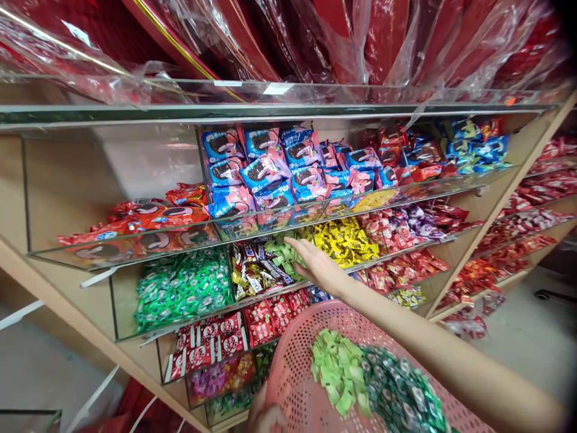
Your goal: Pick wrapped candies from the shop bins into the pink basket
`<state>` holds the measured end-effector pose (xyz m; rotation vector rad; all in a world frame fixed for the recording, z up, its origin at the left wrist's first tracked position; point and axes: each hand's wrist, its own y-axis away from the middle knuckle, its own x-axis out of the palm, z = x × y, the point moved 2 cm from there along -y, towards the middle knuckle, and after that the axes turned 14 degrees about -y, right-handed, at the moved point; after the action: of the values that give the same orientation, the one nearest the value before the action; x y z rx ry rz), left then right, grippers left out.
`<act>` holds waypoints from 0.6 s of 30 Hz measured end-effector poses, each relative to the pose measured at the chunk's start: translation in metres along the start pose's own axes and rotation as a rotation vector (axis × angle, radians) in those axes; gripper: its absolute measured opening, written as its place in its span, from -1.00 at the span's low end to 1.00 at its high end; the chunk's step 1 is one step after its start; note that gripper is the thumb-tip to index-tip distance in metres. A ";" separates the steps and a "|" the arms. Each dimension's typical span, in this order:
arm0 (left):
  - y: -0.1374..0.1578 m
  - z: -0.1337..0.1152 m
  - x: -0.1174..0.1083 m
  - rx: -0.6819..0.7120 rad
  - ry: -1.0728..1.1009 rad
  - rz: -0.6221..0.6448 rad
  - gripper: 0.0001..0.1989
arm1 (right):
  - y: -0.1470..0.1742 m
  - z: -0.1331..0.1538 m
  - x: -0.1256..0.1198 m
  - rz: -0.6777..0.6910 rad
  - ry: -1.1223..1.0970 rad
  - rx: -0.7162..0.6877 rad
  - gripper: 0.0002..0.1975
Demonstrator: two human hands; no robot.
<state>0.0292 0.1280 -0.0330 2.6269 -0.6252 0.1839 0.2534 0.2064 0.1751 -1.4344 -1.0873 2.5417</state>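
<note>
My left hand (267, 415) is closed on the rim of a pink perforated plastic basket (293, 361), partly cut off by the lower edge of the view. Light green wrapped candies (338, 370) lie in the basket beside dark green wrapped candies (401, 391). My right hand (313, 263) reaches over the basket into a glass-fronted shelf compartment. Its fingers are stretched out at a small heap of light green candies (280, 255), and I see nothing held in them. Chocolate bars in dark wrappers (259, 270) lie just left of that heap, yellow wrapped candies (345, 240) just right.
Green wrapped candies (184, 288) fill the compartment farther left. Blue and pink cookie packs (265, 168) stand stacked on the shelf above, behind a glass lip (288, 222) close over my right hand. Red packets (211, 343) sit lower down. Plastic-wrapped red items (338, 42) cover the top.
</note>
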 end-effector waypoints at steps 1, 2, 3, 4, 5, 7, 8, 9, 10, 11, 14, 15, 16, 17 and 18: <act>0.000 0.000 0.000 -0.001 -0.001 -0.004 -0.63 | 0.015 0.005 -0.007 -0.029 -0.042 -0.021 -0.38; 0.000 -0.001 0.001 -0.001 -0.003 -0.008 -0.63 | 0.031 0.008 -0.012 -0.044 -0.074 -0.021 -0.38; 0.000 -0.001 0.002 0.000 -0.006 -0.012 -0.62 | 0.050 0.010 -0.016 -0.042 -0.097 -0.003 -0.37; -0.001 -0.001 0.004 0.001 -0.010 -0.016 -0.62 | 0.069 0.009 -0.018 -0.024 -0.111 0.033 -0.36; -0.002 0.000 0.006 0.004 -0.014 -0.021 -0.62 | 0.088 0.005 -0.017 0.016 -0.121 0.083 -0.35; -0.005 0.001 0.010 0.013 -0.026 -0.034 -0.60 | 0.124 -0.009 -0.009 0.138 -0.140 0.187 -0.33; -0.005 0.002 0.012 0.017 -0.032 -0.042 -0.57 | 0.139 -0.019 -0.003 0.208 -0.152 0.229 -0.32; -0.005 0.003 0.013 0.020 -0.039 -0.053 -0.55 | 0.151 -0.030 0.004 0.275 -0.169 0.255 -0.30; -0.004 0.005 0.014 0.023 -0.045 -0.067 -0.51 | 0.160 -0.040 0.012 0.332 -0.186 0.271 -0.29; -0.002 0.006 0.015 0.024 -0.053 -0.081 -0.48 | 0.166 -0.050 0.019 0.377 -0.198 0.277 -0.28; 0.003 0.010 0.016 0.020 -0.074 -0.124 -0.40 | 0.170 -0.070 0.036 0.458 -0.180 0.266 -0.24; 0.004 0.010 0.017 0.018 -0.078 -0.132 -0.38 | 0.170 -0.074 0.040 0.478 -0.161 0.257 -0.23; 0.005 0.011 0.019 0.020 -0.080 -0.137 -0.38 | 0.169 -0.076 0.043 0.493 -0.143 0.247 -0.23; 0.004 0.012 0.021 0.025 -0.078 -0.138 -0.39 | 0.168 -0.078 0.045 0.502 -0.132 0.232 -0.23; 0.003 0.012 0.025 0.034 -0.074 -0.138 -0.41 | 0.168 -0.078 0.046 0.496 -0.129 0.216 -0.22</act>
<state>0.0503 0.1102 -0.0368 2.7078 -0.4655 0.0562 0.3371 0.1386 0.0168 -1.6667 -0.4801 2.9973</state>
